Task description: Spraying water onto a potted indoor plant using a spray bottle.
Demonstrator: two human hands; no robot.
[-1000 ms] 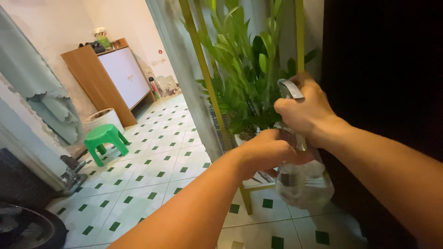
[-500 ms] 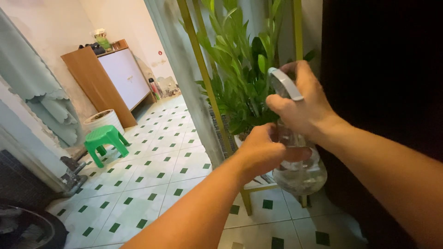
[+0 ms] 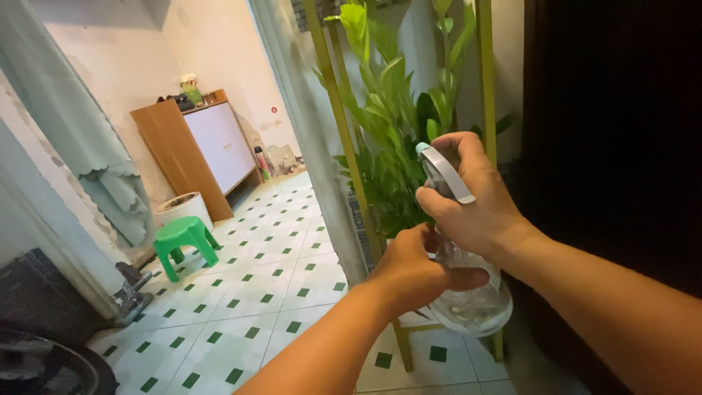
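I hold a clear spray bottle (image 3: 474, 306) with water in its rounded base. My right hand (image 3: 475, 201) wraps its grey and white trigger head (image 3: 443, 170), whose nozzle points at a leafy green plant (image 3: 398, 124). My left hand (image 3: 413, 269) grips the bottle's neck and upper body from the left. The plant stands on a yellow-green metal frame stand (image 3: 344, 132), its pot hidden behind my hands.
A green plastic stool (image 3: 184, 241) and a white bucket (image 3: 181, 209) stand on the white and green tiled floor (image 3: 256, 292). A wooden cabinet (image 3: 197, 150) is against the far wall. A pale curtain (image 3: 80, 139) hangs at left. A dark surface (image 3: 621, 124) fills the right side.
The bottle and both hands have shifted a little lower in view and closer to the plant. The view has swung slightly, so the cabinet and stool sit further right.
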